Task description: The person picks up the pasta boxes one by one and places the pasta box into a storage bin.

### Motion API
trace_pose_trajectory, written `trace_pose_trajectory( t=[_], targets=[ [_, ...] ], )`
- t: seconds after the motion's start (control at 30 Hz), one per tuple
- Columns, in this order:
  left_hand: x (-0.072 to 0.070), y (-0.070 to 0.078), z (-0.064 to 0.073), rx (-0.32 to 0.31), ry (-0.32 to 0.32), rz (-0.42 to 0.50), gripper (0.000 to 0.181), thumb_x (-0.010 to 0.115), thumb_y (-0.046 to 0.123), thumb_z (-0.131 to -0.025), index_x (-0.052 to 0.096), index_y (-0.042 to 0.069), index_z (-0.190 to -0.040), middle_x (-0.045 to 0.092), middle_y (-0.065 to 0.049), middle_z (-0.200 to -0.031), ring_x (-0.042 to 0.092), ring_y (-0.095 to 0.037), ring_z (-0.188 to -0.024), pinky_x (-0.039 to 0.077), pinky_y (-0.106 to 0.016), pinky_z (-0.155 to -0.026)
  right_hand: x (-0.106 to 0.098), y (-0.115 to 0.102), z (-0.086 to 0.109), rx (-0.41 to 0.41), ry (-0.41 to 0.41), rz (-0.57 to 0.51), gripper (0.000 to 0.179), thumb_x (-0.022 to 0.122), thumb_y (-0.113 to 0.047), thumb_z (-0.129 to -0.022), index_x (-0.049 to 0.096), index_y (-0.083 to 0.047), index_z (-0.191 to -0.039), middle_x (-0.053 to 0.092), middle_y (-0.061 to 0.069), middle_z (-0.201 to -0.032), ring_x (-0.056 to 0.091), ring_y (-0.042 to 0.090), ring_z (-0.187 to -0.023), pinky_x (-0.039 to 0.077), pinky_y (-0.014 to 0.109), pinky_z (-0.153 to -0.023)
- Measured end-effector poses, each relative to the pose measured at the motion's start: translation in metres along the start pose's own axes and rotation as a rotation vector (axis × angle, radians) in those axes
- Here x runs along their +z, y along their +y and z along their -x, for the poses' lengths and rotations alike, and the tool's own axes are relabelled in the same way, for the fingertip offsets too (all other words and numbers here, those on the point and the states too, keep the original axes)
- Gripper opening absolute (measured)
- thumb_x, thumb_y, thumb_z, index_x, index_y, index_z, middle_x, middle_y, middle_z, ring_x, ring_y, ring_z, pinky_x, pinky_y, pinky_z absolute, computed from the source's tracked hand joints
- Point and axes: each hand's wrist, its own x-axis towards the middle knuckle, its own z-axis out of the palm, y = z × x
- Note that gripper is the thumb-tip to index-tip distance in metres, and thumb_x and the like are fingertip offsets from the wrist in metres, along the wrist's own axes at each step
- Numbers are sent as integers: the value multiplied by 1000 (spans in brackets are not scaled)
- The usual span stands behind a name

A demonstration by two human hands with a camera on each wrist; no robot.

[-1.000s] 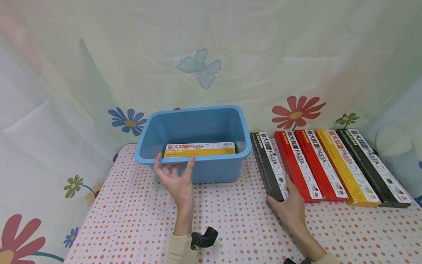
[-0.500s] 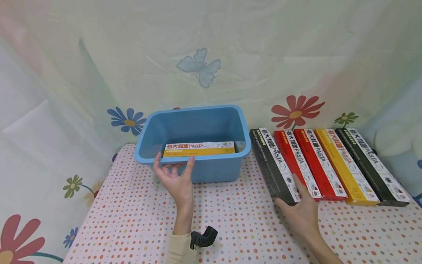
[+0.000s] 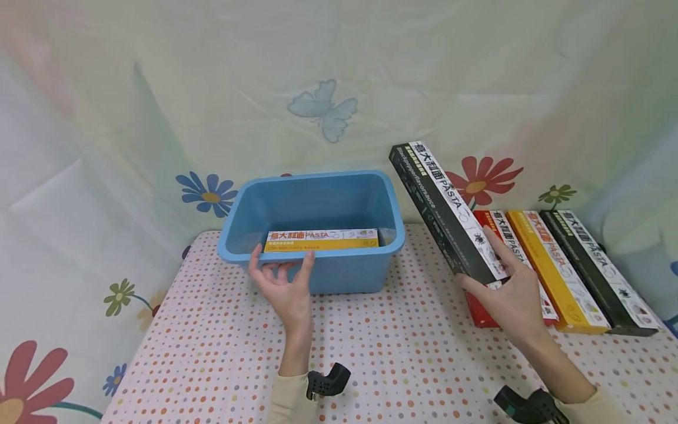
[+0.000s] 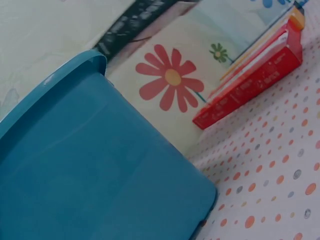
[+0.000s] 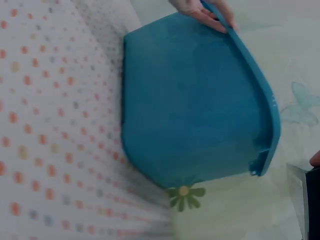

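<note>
My left hand [image 3: 286,294] grips the front rim of a blue plastic tub [image 3: 349,274], seen also from the side in the right wrist view. Inside the tub lies a yellow-and-white pasta box [image 3: 321,242], its face towards me. To the tub's right, my right hand [image 3: 514,297] holds a black-and-white pasta box [image 3: 442,209] by its near end, thumb on one side and fingers on the other. That box is off the table, tilted with its far end raised. Part of it shows as a dark corner [image 5: 314,205] in the right wrist view.
Right of the tub, a row of pasta boxes lies on the dotted tablecloth [image 3: 392,353]: red [image 3: 479,312], partly covered by the held box, another red [image 3: 511,235], yellow [image 3: 561,277] and black [image 3: 598,271]. A patterned curtain [image 3: 212,118] hangs close behind.
My right hand has slid the black pasta box rightwards against the red one, then lifted it from the table, far end up. My left hand stays at the tub's rim.
</note>
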Motion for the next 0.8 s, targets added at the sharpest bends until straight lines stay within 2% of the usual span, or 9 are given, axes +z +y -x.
trace_pose_trajectory(
  t=[0.13,0.3,0.5,0.63,0.8],
  targets=[
    [-1,-1,-1,3,-1,2,93,84,-3,-84,28,9,-157,51,-16,-123,56,-26,-95,60,-32,-79,6,-15,-20,-132,-59,-82,88,79,-6,-88,37,-19,-164,47,22,-153,39,12,-117,41,6,-81],
    [0,-3,-1,5,-2,0,93,85,-3,-84,28,9,-156,51,-14,-122,57,-26,-95,61,-32,-80,19,-34,-45,-289,-189,-155,88,78,3,-85,39,-14,-162,47,21,-154,40,12,-125,46,4,-82],
    [0,-3,-1,14,1,7,92,84,-4,-83,30,10,-156,52,-14,-123,57,-28,-97,61,-32,-80,38,-53,-79,-383,-380,-189,88,80,2,-85,40,-13,-162,45,21,-158,41,25,-126,49,9,-82],
    [-1,-4,1,9,-2,2,93,84,-5,-83,28,8,-156,51,-15,-124,58,-26,-96,61,-32,-80,49,-59,-97,-465,-519,-203,88,81,4,-84,42,-11,-161,44,20,-158,44,28,-126,51,15,-82],
    [-1,-3,2,-5,-3,16,93,84,-5,-83,28,11,-157,51,-15,-126,57,-26,-97,62,-33,-80,64,-63,-117,-517,-681,-210,85,80,4,-83,44,-8,-159,49,17,-153,48,29,-121,55,22,-82]
  ],
)
